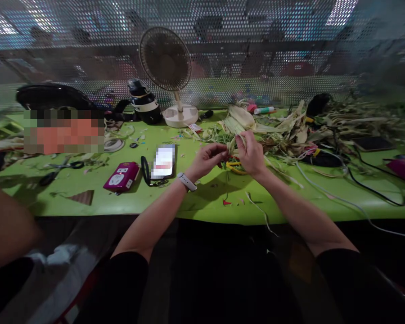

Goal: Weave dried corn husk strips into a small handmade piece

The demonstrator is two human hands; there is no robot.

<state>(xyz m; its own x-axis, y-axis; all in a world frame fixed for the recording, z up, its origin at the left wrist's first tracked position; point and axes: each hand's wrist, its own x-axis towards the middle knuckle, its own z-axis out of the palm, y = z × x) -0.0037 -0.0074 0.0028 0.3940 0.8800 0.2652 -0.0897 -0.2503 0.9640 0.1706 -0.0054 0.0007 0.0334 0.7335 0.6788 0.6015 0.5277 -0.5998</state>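
Left hand (209,161): fingers and thumb bent inward, tips nearly together; whether they grip anything I cannot tell. A watch (186,181) circles its wrist.
Right hand (251,153): just beside the left, fingers curled, pinching a strip (234,145).
Strip: pale, between the two hands, over the table (195,204).
Loop (235,170): yellow, just under the hands, partly hidden by the right one.
Front edge (219,219): well in from it sit the hands; a red scrap (227,202) lies between, and a string (260,209) trails out over the edge.
Room on the left: green surface shows from the left wrist to the phone (164,161) — narrow by the watch, wider toward the fan (165,58).
Past the phone: a purple box (121,177), then scissors (62,168), lying back from the edge.
Room on the right: tight — husks (280,130) crowd behind and beside the right hand.
White cable (337,198): crosses the table right of the right forearm, then passes over the edge.
Back: bottle (145,103) and fan stand before the mesh (222,54).
Co-worker: an arm (10,225) at far left, well apart from the left forearm.
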